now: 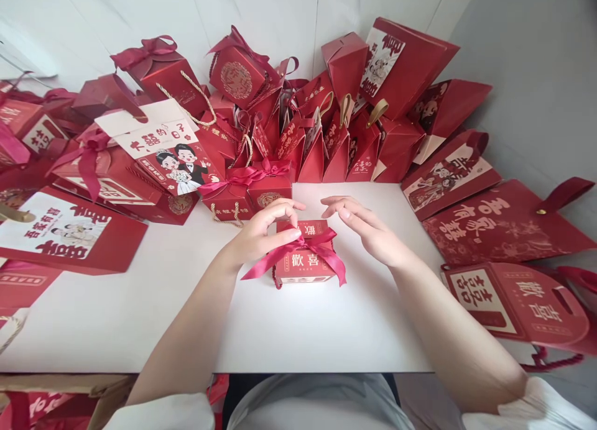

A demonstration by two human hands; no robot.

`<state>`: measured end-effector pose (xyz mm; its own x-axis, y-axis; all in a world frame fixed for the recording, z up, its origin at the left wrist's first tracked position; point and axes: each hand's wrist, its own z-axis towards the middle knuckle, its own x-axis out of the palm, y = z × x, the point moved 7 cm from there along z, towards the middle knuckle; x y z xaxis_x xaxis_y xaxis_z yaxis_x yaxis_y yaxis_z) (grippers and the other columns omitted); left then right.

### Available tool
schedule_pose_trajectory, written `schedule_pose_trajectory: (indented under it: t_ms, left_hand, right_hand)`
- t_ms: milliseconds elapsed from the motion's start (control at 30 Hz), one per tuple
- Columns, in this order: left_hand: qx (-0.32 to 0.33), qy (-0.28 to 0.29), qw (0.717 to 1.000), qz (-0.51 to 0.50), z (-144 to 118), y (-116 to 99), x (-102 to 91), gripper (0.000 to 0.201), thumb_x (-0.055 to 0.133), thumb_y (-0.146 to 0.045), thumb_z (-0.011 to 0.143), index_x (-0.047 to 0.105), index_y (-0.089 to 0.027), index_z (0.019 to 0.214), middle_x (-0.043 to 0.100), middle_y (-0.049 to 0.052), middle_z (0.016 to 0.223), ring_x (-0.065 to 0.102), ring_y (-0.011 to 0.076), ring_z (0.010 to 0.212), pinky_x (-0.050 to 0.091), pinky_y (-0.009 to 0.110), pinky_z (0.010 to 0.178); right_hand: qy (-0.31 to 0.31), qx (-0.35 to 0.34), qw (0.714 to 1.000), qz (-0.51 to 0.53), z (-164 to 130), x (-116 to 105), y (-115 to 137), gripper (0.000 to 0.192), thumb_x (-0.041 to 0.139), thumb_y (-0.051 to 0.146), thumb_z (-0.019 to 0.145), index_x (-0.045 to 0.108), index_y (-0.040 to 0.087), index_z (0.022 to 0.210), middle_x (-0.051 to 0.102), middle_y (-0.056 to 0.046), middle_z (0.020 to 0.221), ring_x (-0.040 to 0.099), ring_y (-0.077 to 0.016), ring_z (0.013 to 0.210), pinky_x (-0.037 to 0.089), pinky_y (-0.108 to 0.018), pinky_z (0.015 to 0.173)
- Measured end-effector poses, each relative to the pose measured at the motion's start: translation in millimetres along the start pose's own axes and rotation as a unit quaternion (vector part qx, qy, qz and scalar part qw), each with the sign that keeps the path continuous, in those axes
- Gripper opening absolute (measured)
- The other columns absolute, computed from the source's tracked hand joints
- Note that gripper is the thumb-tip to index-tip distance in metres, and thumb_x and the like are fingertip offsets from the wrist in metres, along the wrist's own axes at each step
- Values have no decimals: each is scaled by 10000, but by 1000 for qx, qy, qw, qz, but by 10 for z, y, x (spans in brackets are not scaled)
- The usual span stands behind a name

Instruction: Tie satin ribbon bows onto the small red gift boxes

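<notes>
Box [305,259]: small red gift box with white characters, standing on the white table [289,330], right under both sets of fingers.
Ribbon [303,247]: pink-red satin, already tied in a bow across the box top; two tails fall off the front corners, one left and one right of the fingers.
Left hand [263,231]: fingers curled in, thumb and forefinger pinched on the bow's knot or a loop at the box's top left; exactly which strand it has, I cannot tell.
Right hand [368,228]: fingers spread and relaxed, holding nothing, hovering just beside the box's right top edge, apart from the ribbon.
Cord [278,281]: a short red cord end shows at the box's lower left corner, below the left fingers.
Progress: judging by the shape, the bow looks formed and the box closed; what seems left is only tidying the loops and tails, which still lie uneven.
Beyond the fingers: a closed box with a similar bow [247,191] sits just past the left fingertips, and a row of red bags [336,144] stands behind that.
Left of the fingers: a bag with a cartoon couple [163,150] and flat red bags lie in a heap.
Right of the fingers: flat bags with gold characters [494,225] are well apart from the right hand.
</notes>
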<state>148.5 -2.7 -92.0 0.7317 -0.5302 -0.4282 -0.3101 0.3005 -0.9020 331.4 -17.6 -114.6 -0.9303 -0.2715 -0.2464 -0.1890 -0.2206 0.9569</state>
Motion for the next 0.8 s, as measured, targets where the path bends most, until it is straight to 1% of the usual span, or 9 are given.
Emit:
schedule_pose_trajectory:
  t_ms: [67,133,233,367,467,533,633,700,800]
  left_hand:
    - [2,-3,1000,3,-1,-22,13,168,604,-316,880,515,-197,802,542,72,1355,503,250,1285,355,432,1109]
    - [1,-7,1000,6,-4,-43,16,216,610,-313,878,494,-189,745,551,70,1343,507,251,1276,341,436,1117]
    - [-8,-6,1000,-6,-10,-51,25,275,606,-330,887,517,-173,679,541,67,1360,519,263,1263,335,447,1120]
    - [1,14,998,-61,-6,-59,72,285,617,-334,881,569,-166,656,517,59,1410,565,267,1201,382,450,1079]
    - [11,25,996,-81,-3,-70,103,301,641,-333,862,581,-159,624,516,59,1420,587,268,1163,413,440,1043]
    - [-4,20,997,-81,-8,-63,103,336,633,-339,870,570,-153,597,512,58,1428,589,266,1158,426,432,1025]
    - [-21,3,998,-66,-22,-76,75,367,604,-340,894,554,-154,582,529,54,1415,574,251,1174,392,423,1063]
    - [-32,-4,998,-62,-27,-78,58,363,587,-348,907,564,-155,601,533,51,1412,576,242,1165,390,413,1060]
    - [-48,3,997,-66,-21,-43,51,378,553,-379,930,583,-153,628,524,56,1421,604,229,1105,433,391,990]
  right_hand:
    - [9,-8,1000,0,-2,64,11,369,429,531,1009,669,262,934,516,-32,1352,353,-229,1390,249,-410,1169]
    - [13,-5,1000,0,-4,118,10,387,443,547,999,653,248,871,499,-30,1379,335,-235,1407,249,-422,1178]
    - [21,9,1000,11,-6,181,17,413,458,570,984,641,238,822,477,-22,1409,365,-251,1391,243,-442,1193]
    - [44,-1,998,51,-16,239,88,394,520,563,957,617,232,768,520,-23,1369,432,-280,1341,319,-474,1161]
    - [44,-17,997,53,-21,231,115,347,569,528,944,614,232,768,530,-22,1362,421,-278,1353,293,-488,1171]
    - [28,-12,999,36,-18,194,83,351,549,528,957,632,235,783,520,-22,1373,403,-269,1368,256,-488,1184]
    - [6,1,1000,18,-11,132,24,392,484,544,985,677,245,819,504,-21,1396,388,-255,1380,232,-475,1192]
    - [13,2,999,30,-10,123,17,408,476,537,991,690,247,799,508,-10,1407,378,-251,1391,249,-458,1188]
    - [36,0,997,65,-20,148,50,394,543,504,969,674,235,712,495,18,1440,389,-266,1391,320,-444,1160]
